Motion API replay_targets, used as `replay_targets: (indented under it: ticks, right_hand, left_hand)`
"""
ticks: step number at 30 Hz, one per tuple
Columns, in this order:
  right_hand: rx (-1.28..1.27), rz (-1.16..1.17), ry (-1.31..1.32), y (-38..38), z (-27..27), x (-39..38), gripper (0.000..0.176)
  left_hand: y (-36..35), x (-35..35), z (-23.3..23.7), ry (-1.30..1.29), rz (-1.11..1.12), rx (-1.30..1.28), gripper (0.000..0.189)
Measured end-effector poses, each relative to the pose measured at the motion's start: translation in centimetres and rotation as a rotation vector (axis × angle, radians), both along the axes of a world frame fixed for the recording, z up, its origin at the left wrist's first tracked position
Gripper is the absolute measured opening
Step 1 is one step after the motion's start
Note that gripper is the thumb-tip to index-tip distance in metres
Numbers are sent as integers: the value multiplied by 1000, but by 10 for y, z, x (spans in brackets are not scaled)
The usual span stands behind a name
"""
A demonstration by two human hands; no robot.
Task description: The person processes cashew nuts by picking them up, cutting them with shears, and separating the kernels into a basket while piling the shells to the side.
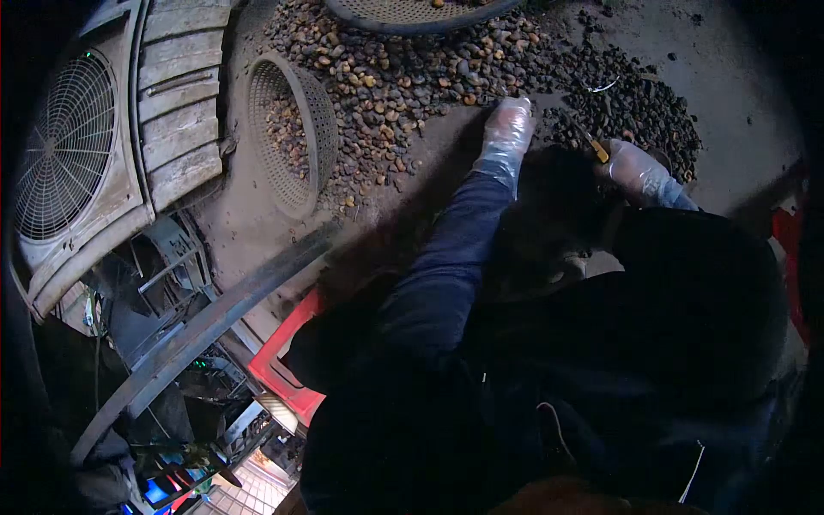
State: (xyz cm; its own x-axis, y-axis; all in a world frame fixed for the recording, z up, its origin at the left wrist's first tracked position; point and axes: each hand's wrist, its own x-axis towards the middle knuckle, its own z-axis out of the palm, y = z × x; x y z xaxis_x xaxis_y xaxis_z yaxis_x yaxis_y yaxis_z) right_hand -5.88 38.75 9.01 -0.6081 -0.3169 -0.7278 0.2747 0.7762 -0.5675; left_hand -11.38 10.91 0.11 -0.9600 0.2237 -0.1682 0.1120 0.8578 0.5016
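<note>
1 knife | yellow-handled, tilted | brown-black nuts | heaped on floor

Here's brown and tan speckling the big heap, near-black across the smaller heap! Yellow knife handle, navy sleeve, red frame, and a hole-dotted basket, greyish-beige as far as this gloom shows!

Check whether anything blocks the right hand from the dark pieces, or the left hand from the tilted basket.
Nothing visible blocks the right hand, holding a yellow-handled tool, from the dark pieces. Between the left hand and the tilted basket lie brown pieces and floor; the basket's perforated wall faces the hand.
</note>
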Motion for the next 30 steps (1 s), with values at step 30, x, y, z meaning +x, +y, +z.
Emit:
replay_targets:
  ticks: [30]
  right_hand:
    - [39,49,118,-6,-26,12,48]
  left_hand:
    - [4,65,127,-764,766,1479,26]
